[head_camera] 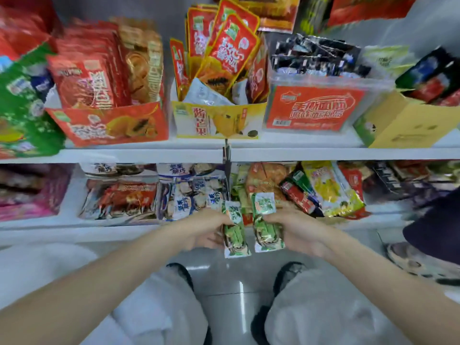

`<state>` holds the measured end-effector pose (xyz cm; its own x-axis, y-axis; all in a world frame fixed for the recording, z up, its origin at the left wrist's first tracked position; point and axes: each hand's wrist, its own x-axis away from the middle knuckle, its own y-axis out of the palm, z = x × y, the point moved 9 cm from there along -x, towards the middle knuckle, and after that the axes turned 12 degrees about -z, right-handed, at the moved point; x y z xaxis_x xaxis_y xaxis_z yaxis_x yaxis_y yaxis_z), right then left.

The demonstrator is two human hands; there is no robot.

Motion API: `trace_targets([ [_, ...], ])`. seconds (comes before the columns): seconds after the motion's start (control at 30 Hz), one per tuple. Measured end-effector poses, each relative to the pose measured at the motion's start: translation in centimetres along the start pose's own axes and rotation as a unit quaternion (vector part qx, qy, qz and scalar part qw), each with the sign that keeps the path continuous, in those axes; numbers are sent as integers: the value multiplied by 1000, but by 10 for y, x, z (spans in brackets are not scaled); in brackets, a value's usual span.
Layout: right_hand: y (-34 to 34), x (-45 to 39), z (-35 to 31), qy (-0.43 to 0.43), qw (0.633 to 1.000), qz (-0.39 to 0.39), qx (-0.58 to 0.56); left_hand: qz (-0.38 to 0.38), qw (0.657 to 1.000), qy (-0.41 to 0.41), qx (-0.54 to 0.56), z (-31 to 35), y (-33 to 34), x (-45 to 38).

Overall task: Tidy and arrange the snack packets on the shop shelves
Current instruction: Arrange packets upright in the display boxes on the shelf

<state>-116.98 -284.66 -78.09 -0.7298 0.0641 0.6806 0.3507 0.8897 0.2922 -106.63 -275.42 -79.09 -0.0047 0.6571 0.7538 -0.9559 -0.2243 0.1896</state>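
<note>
Green packets fill both my hands. My left hand [209,229] grips one green packet [235,231] by its edge, fingers curled round it, and my right hand [296,229] holds a second green packet [267,226] the same way, thumb across its front. Both packets are upright and just beside each other, held out in front of the lower shelf [74,227] and not resting on it.

As I judge it, the tidying is partway along at best. Above my hands, the upper shelf [112,154] looks mostly sorted: a red box [109,125] up to the left, a yellow box [219,120] straight above and a clear tub [316,108] up to the right all hold packets, though the red ones in the yellow box splay at loose angles. Just beyond my right hand lies a mixed heap [311,192] of yellow, red and green packets on the lower shelf, jumbled and overlapping. Beyond my left hand the blue-and-white packets [191,197] sit in a neater row. So the heap still wants sorting, and my two packets need a place.

Both my forearms reach forward and slightly inward, wrists level, hands close together at the shelf's front edge. My knees and shoes show on the grey floor [231,277] below them.
</note>
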Motion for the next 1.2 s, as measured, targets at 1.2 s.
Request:
trace_targets([
  [1.2, -50, -45, -91, -179, 666, 276, 670, 175, 966, 108, -158, 31, -63, -19],
])
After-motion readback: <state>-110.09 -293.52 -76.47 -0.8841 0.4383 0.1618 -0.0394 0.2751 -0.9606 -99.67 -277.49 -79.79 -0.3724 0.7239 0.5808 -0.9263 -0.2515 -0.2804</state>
